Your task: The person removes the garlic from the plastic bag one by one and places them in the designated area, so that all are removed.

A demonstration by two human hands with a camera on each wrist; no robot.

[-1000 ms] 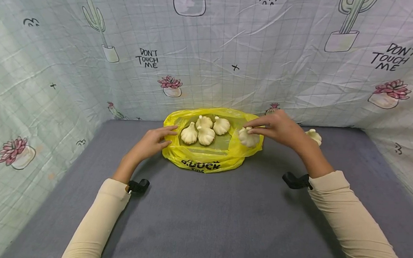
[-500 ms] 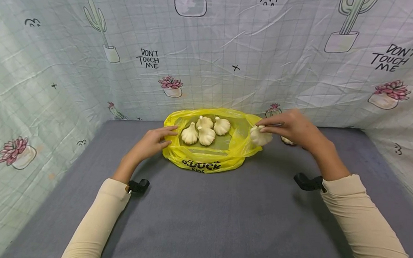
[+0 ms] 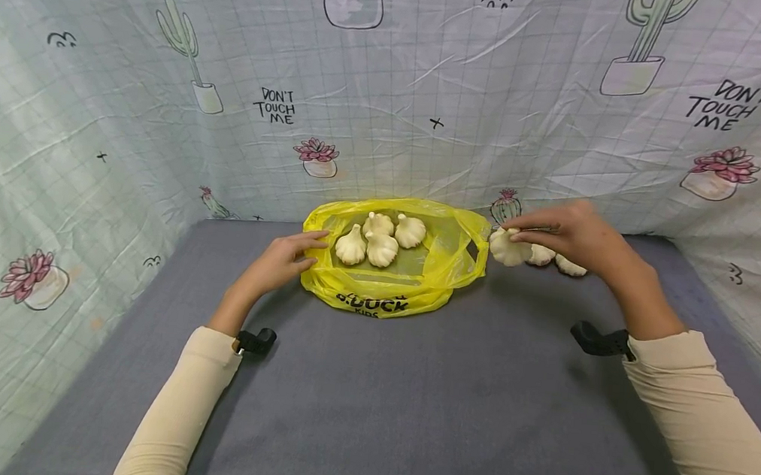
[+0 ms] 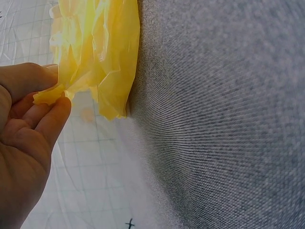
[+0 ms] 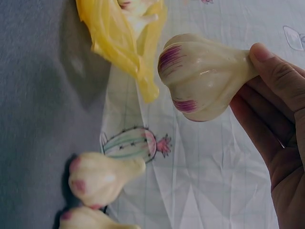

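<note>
A yellow plastic bag (image 3: pixel 375 294) lies with its mouth spread wide at the back of the table, several garlic bulbs (image 3: pixel 382 250) inside it. At the bag's left edge, my left hand (image 3: pixel 278 265) pinches the yellow plastic between thumb and fingers, as the left wrist view shows. My right hand (image 3: pixel 577 236) holds another garlic bulb (image 5: pixel 205 76) by its stem, just right of the bag. This bulb is pale cream with purple streaks on its rounded end. Behind and below the right hand, two garlic bulbs (image 5: pixel 102 179) rest on the table.
A grey cloth (image 3: pixel 366 402) covers the table. White fabric (image 3: pixel 394 80) printed with cacti and lettering hangs behind and along the sides, close to the bag. A dark wrist camera (image 3: pixel 599 339) is strapped to the right wrist.
My right hand has moved right with the garlic bulb, from over the bag's right end to beside it. Two bulbs on the table now show beneath that hand. The left hand has stayed put.
</note>
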